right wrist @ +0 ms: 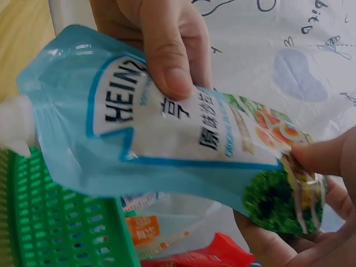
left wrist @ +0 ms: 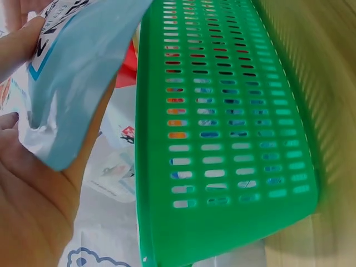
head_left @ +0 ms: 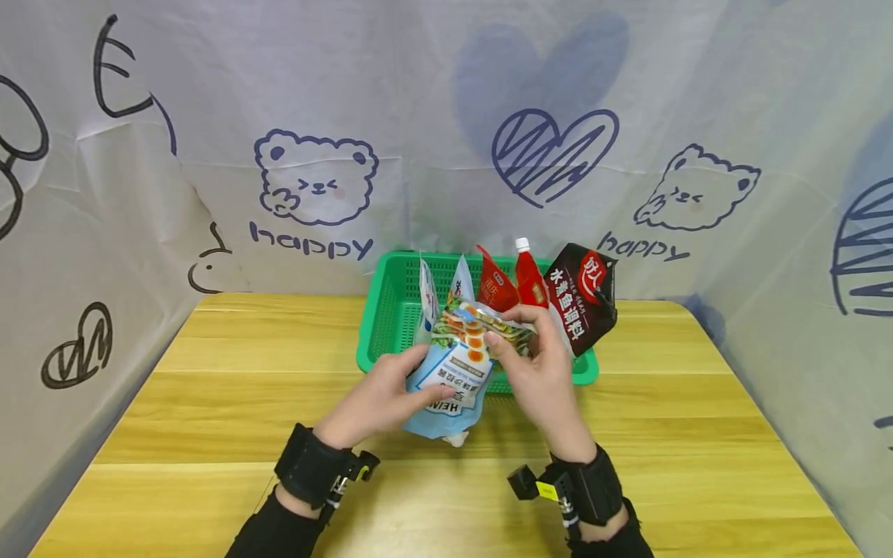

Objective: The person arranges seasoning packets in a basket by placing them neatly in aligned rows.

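Both hands hold a light blue Heinz salad dressing pouch in front of the basket, its white cap pointing down toward the person. My left hand grips the pouch's side near the cap end, thumb lying over the label. At the other end, by the salad picture, my right hand pinches the pouch between thumb and fingers. Just behind stands a green plastic basket with slotted walls. The pouch overlaps the basket's front rim in the head view.
In the basket stand a white packet, a blue-white packet, a red pouch, a red bottle with a white cap and a dark seasoning bag leaning right. A wooden table lies below, with drawn-on white sheeting behind.
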The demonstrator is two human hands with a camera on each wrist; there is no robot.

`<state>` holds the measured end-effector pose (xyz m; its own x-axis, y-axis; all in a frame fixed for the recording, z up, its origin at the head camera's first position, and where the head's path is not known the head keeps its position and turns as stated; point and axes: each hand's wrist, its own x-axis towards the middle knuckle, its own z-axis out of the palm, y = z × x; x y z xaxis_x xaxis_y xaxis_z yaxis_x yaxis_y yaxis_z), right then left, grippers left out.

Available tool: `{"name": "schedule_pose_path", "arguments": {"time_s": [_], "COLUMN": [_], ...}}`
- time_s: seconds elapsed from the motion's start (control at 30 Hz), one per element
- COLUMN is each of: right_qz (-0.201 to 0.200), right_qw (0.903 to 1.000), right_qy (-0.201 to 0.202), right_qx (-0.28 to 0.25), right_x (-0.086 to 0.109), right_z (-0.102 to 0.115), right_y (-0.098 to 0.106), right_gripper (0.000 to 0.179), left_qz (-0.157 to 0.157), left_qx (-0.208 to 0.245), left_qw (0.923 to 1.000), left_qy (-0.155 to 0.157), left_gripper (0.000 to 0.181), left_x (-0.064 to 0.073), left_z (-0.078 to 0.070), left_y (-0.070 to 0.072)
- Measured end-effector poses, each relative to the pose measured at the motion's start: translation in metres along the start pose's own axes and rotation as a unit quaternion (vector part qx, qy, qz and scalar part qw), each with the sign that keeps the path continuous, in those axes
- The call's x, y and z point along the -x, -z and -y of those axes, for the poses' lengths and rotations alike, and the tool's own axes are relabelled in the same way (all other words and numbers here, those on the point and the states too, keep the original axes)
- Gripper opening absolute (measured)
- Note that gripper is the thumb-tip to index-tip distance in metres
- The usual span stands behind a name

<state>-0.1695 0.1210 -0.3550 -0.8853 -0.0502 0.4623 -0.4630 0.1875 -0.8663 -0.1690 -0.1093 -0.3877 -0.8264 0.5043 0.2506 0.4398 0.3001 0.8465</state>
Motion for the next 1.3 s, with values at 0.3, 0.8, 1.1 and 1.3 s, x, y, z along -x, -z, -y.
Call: {"name": "schedule_pose_path", "arguments": {"time_s": [0.3,0.8,1.1,1.3], "right_qz": [0.068,0.194,0.175,0.135], "right_qw": [0.9972,0.9708,0.9696,0.9800], "right_qy": [-0.023,0.002,0.029,0.027], "right_qx": [0.022,0.142,0.168,0.144], "right_x": [-0.003,0.002,0.001,-0.001], "right_z": [0.003,0.010,0.008,0.002], "right_y": [0.015,0.025,0.022,0.023], "right_gripper": [0.055,0.052,0.038,0.035], "left_qz": [-0.002,0.003,0.008,-0.006], "left_qx": [-0.054,-0.190,-0.198,-0.152], "left_qw": [0.9985,0.9801,0.9793,0.9884], "left_qy": [-0.004,-0.058,-0.041,-0.005], "left_gripper": [0.029,0.028,0.032,0.038], "left_x": [0.003,0.007,0.007,0.008], "left_z": [-0.002,-0.006,-0.008,-0.008], "left_y": [0.009,0.018,0.020,0.023]}}
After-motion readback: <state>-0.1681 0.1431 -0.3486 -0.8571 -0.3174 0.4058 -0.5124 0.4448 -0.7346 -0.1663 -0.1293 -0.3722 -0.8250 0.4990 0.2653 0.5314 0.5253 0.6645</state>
